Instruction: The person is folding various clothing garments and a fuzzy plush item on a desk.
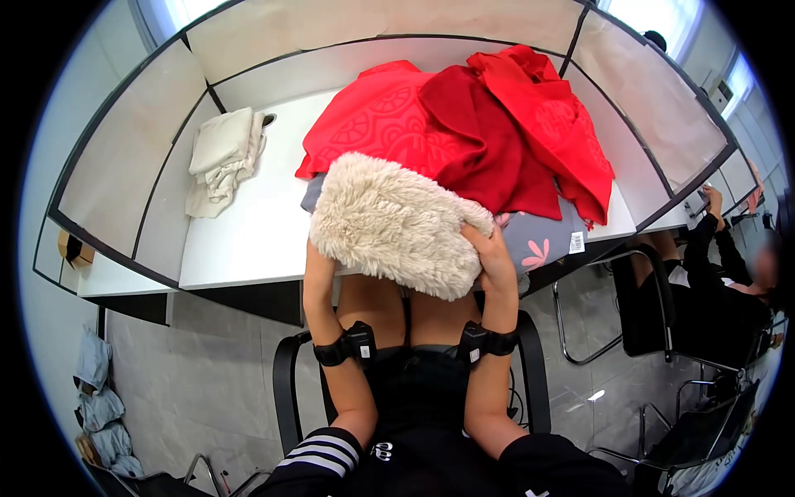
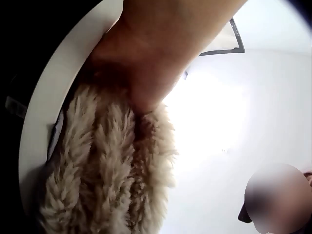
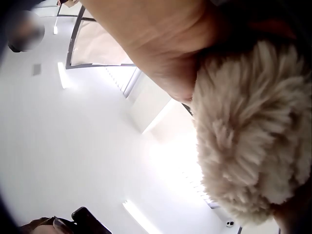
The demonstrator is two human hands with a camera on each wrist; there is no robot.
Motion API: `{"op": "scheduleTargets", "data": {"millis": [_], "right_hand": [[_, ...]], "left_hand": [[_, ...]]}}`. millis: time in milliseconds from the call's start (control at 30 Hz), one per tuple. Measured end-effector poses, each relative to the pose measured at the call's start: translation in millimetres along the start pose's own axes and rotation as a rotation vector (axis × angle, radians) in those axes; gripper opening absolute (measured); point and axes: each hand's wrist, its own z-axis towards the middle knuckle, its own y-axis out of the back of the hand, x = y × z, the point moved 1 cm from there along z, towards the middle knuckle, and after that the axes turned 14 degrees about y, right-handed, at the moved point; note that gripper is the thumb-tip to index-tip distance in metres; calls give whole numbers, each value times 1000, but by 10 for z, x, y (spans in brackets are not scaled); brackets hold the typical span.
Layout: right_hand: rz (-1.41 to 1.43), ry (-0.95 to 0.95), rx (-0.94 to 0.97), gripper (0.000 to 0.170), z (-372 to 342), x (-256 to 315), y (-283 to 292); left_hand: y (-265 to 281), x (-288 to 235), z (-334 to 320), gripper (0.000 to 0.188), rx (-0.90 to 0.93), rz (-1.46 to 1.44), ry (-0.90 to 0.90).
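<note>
A folded cream fluffy cloth [image 1: 397,224] is held up over the front edge of the desk. My right hand [image 1: 490,253] grips its right end, thumb on top. At its left end is my left hand [image 1: 319,253], its fingers hidden behind the fur. In the left wrist view the left hand [image 2: 139,68] meets the fluffy cloth [image 2: 112,165], which shows several folded layers. The right wrist view shows my right hand [image 3: 170,48] against the rounded fluffy end [image 3: 253,131], fingers mostly hidden.
Red cloths [image 1: 389,116] lie heaped at the back of the desk [image 1: 240,248], over a grey cloth with pink flowers [image 1: 534,240]. Folded beige cloth [image 1: 224,157] lies at the left. Partition panels [image 1: 397,62] enclose the desk. Another person [image 1: 712,282] sits at the right.
</note>
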Motion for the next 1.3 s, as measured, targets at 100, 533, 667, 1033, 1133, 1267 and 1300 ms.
{"op": "scheduleTargets", "data": {"millis": [100,533,667,1033,1133,1267,1300], "right_hand": [[-13,1,-18,31,-7,-14,24],[-30,26,-14,27,-34,45,-41],[-32,22,-10,28,-24,48,-38],[-36,9,-3,30,-18,27,-15],[-28,1,3,30,-11,29,-6],[-14,11,6,30,-14,49,-20],[-20,5,-8,29,-22,54,-25]], "left_hand": [[15,89,66,58,5,-37,-55],[-9,167,81,56,-49,-115,-114],[-38,-5,-20,59,2,-53,-70],[2,94,44,46,-53,-80,-76],[-4,88,37,46,-45,-81,-46],[-2,94,53,51,-33,-98,-35],[-9,87,52,52,-20,-84,-63]]}}
